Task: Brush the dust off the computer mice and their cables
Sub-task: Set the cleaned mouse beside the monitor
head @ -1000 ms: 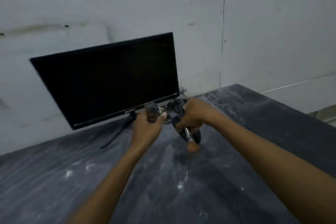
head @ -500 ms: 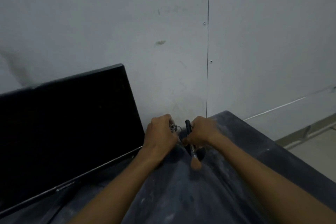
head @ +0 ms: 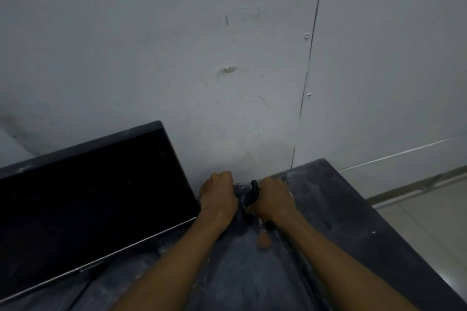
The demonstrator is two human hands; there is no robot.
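Observation:
My left hand [head: 218, 197] is curled at the back of the dusty black table [head: 341, 214], close to the wall. It grips a computer mouse that it almost wholly hides. A tangle of thin cables [head: 238, 187] shows just right of its knuckles. My right hand [head: 274, 201] grips a brush [head: 264, 240]. The brush's black handle sticks up past the thumb and its tan bristles point down toward me over the table. A dark mouse body [head: 246, 206] lies between the two hands.
A black monitor [head: 88, 197] stands at the left, its right edge touching my left wrist. The grey wall [head: 227, 70] rises directly behind the hands. The table's right edge [head: 379, 217] drops to a pale floor [head: 434, 222].
Both hands have moved back toward the wall and right of the monitor, carrying the mouse and brush. The camera has swung right and up, so the monitor now sits at the lower left.

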